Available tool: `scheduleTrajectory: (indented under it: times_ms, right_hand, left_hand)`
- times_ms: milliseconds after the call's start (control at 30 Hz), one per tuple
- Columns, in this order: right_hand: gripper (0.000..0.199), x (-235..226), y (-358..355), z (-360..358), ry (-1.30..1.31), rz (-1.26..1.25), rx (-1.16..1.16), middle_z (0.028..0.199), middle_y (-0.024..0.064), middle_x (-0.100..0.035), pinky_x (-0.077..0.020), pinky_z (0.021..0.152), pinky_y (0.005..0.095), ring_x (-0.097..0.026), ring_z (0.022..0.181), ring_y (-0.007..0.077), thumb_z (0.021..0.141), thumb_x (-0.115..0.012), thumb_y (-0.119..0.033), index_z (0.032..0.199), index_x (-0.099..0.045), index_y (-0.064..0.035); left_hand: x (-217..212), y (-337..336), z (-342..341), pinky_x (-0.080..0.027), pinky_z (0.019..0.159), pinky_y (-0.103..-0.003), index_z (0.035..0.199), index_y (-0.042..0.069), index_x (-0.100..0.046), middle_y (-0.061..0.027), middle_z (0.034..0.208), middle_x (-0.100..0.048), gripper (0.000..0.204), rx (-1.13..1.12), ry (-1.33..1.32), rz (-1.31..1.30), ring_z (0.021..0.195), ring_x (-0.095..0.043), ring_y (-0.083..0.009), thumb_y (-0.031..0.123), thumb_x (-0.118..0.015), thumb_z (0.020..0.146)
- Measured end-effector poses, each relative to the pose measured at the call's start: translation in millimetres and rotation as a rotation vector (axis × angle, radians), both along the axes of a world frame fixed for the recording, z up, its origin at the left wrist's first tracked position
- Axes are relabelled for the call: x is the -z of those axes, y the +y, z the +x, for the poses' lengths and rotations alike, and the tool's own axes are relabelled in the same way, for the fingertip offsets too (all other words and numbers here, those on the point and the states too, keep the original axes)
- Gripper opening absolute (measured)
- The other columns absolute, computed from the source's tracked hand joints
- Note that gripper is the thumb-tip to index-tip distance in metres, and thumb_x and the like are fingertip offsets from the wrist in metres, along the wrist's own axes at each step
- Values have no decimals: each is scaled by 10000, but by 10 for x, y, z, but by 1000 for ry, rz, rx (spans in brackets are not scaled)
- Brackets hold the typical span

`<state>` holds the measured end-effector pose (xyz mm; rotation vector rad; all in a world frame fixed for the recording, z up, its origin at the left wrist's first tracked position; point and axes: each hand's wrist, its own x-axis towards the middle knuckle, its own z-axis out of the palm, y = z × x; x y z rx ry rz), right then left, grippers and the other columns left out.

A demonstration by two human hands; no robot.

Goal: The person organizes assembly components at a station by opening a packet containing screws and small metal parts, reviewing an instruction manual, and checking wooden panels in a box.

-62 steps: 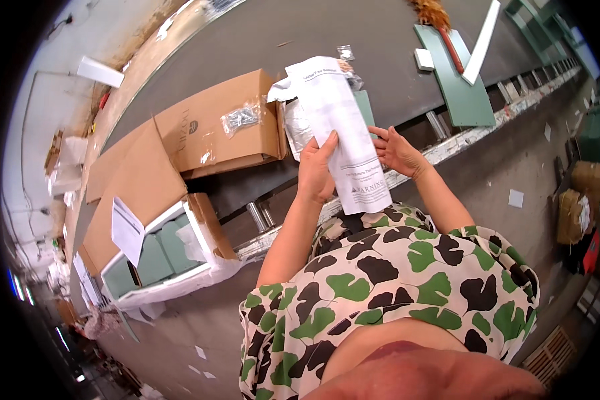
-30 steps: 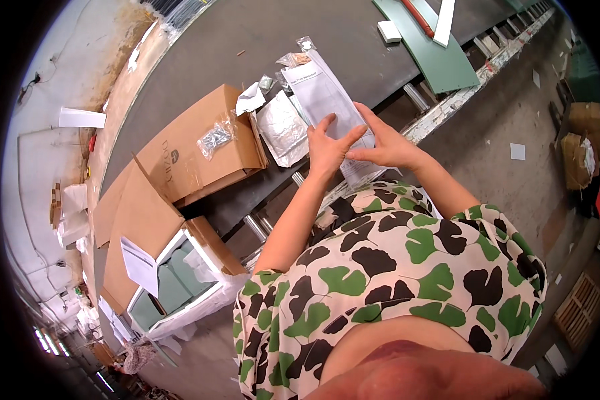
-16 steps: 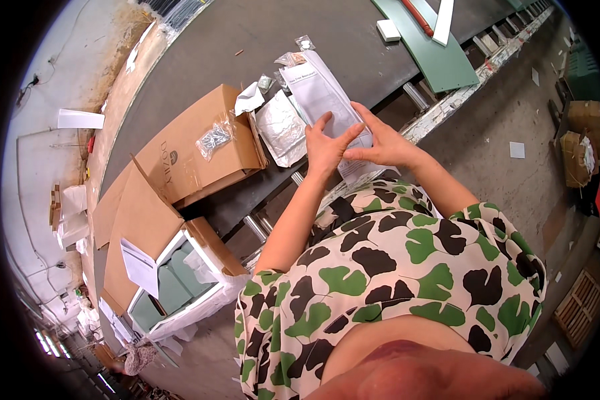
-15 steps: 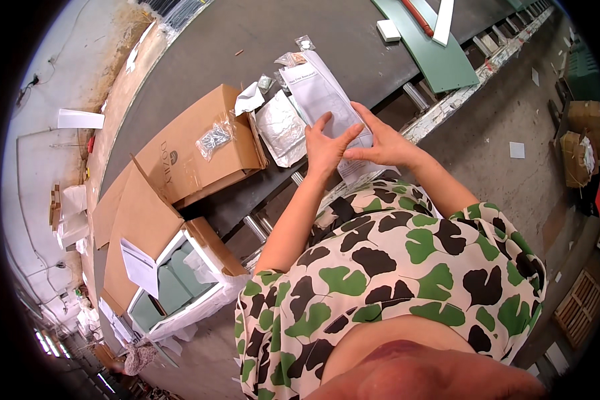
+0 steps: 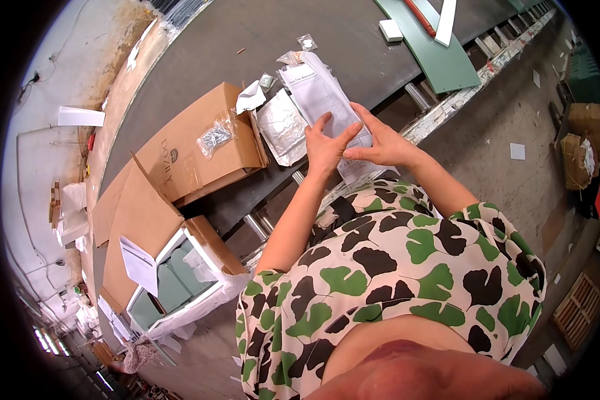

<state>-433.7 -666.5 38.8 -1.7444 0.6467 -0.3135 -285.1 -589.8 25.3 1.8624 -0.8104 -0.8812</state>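
A white stack of printed sheets (image 5: 321,97), slightly curled, lies in front of me, its far end over the work table and its near end by my waist. My left hand (image 5: 325,148) is on the stack's left side, thumb and a fingertip on top; its other fingers are hidden. From the right, my right hand (image 5: 387,143) grips the sheets' edge, thumb on top. Left of the stack sit a white wrapped packet (image 5: 282,127) and a crumpled white paper piece (image 5: 250,97). Small plastic bags (image 5: 289,59) lie by its far end.
A closed cardboard box (image 5: 200,143) carries a clear bag of metal hardware (image 5: 215,138). Nearer left, an open carton (image 5: 123,253) holds green panels (image 5: 183,277). A green board (image 5: 440,67) with a red tool (image 5: 419,17) lies far right. Rollers (image 5: 418,97) line the table edge.
My hands stay nearly still on the sheets. The far left corner of the stack has shifted slightly left. The view has moved very little.
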Motion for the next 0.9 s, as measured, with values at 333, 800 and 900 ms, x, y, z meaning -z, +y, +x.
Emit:
scheduleTrajectory:
  times_ms: [333,800,900]
  right_hand:
    - [1081,-6,6,4,21,6,-10,1422,266,-265,-265,1076,368,-288,1331,334,687,-757,-470,1412,-149,53]
    - [413,459,-288,-224,-124,450,458,1114,107,-601,-470,836,280,-572,988,149,884,-482,-64,1288,-445,10]
    - [413,470,-415,-418,-178,547,513,1101,101,-606,-495,786,273,-580,972,136,882,-515,-83,1283,-456,-2]
  left_hand:
    - [-1,6,4,-439,906,-406,1213,-72,-511,-239,1162,-447,932,-1,-15,18,1100,-498,-351,554,-789,581]
    - [253,184,274,-379,893,-273,825,-16,-627,-97,1252,-404,202,-74,536,-240,1006,-488,-162,185,-640,835]
    - [281,321,516,-409,812,-243,849,7,-611,-52,1112,-512,177,-177,525,-297,920,-505,-104,177,-583,889]
